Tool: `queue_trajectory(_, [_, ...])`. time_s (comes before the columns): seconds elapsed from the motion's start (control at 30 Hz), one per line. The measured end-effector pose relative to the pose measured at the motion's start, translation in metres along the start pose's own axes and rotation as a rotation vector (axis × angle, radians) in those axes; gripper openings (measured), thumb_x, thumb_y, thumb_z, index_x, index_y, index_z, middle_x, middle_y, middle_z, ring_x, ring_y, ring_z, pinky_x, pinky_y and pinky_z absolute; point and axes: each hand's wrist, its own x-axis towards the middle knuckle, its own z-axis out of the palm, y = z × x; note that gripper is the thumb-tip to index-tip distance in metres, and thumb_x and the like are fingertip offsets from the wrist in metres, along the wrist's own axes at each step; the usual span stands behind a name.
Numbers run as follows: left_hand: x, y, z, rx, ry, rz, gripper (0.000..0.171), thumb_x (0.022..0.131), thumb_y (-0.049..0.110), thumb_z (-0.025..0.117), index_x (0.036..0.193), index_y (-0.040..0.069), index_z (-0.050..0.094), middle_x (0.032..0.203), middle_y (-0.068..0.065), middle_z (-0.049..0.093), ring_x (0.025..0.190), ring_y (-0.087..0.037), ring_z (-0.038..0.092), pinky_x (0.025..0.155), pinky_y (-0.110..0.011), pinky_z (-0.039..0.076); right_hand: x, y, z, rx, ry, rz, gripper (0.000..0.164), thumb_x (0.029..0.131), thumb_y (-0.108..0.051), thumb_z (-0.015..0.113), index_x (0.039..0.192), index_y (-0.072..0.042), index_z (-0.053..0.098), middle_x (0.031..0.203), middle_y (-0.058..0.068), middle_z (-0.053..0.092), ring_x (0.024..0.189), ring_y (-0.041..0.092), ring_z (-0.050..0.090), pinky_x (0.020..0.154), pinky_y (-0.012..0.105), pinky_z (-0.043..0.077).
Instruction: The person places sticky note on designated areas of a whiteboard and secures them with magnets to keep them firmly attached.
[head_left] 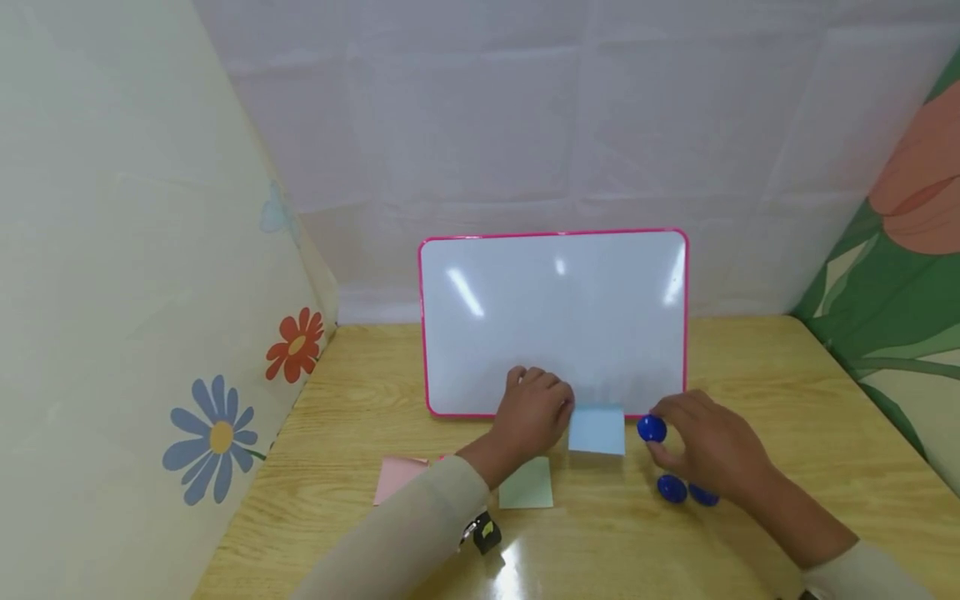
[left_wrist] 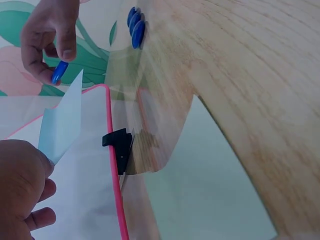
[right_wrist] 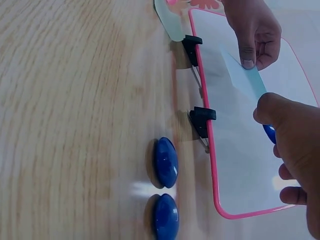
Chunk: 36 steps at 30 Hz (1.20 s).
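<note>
The wooden table [head_left: 360, 392] extends past both sides of a pink-rimmed whiteboard [head_left: 555, 325]. In front of its bottom edge, my left hand [head_left: 531, 410] pinches a blue sheet [head_left: 597, 430]; beside it, my right hand [head_left: 708, 446] pinches a blue disc [head_left: 652, 428]. My left sleeve [head_left: 405, 533] partly hides pink paper [head_left: 396, 478]. Only wrist views show black clips [right_wrist: 202, 114] on the board's rim; the left shows three loose discs [left_wrist: 138, 35], the head view two.

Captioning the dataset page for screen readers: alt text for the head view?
A person's left hand holds a blue note in front of the lower edge of a pink-framed whiteboard, while the right hand pinches a blue disc. Two more discs, a pink note and a green note lie on the wooden table.
</note>
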Motion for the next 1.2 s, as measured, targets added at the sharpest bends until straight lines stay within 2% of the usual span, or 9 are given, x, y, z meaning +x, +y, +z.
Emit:
queue_trajectory(0.23, [0.009, 0.003, -0.008, 0.013, 0.001, 0.008, 0.01, 0.1, 0.031, 0.067, 0.104, 0.024, 0.073, 0.103, 0.01, 0.068, 0.106, -0.014, 0.056, 0.103, -0.046, 0.034, 0.005, 0.004, -0.003, -0.009, 0.014, -0.011, 0.048, 0.078, -0.036, 0.087, 0.112, -0.008, 0.069, 0.114, 0.01, 0.068, 0.107, 0.029, 0.063, 0.077, 0.045, 0.058])
queue_trajectory(0.5, [0.017, 0.002, -0.013, 0.036, 0.021, -0.003, 0.008, 0.098, 0.029, 0.068, 0.1, 0.024, 0.073, 0.1, 0.011, 0.068, 0.103, -0.013, 0.057, 0.102, -0.046, 0.035, 0.011, 0.004, -0.011, -0.005, -0.006, 0.014, 0.047, 0.08, -0.037, 0.085, 0.115, -0.009, 0.069, 0.116, 0.011, 0.068, 0.109, 0.03, 0.062, 0.078, 0.047, 0.058])
queue_trajectory(0.8, [0.02, 0.001, -0.017, 0.034, -0.016, -0.04, 0.011, 0.1, 0.031, 0.066, 0.102, 0.024, 0.074, 0.104, 0.01, 0.068, 0.107, -0.014, 0.056, 0.105, -0.046, 0.034, 0.016, 0.005, -0.012, -0.018, 0.028, 0.018, 0.048, 0.078, -0.035, 0.086, 0.114, -0.008, 0.069, 0.115, 0.011, 0.068, 0.111, 0.032, 0.061, 0.079, 0.049, 0.057])
queue_trajectory(1.2, [0.029, -0.002, -0.022, 0.071, 0.019, -0.033, 0.013, 0.101, 0.031, 0.064, 0.104, 0.024, 0.075, 0.106, 0.01, 0.069, 0.107, -0.015, 0.057, 0.104, -0.046, 0.035, 0.022, 0.004, -0.019, -0.034, 0.001, 0.083, 0.05, 0.079, -0.035, 0.087, 0.117, -0.009, 0.068, 0.119, 0.013, 0.067, 0.115, 0.035, 0.059, 0.081, 0.052, 0.057])
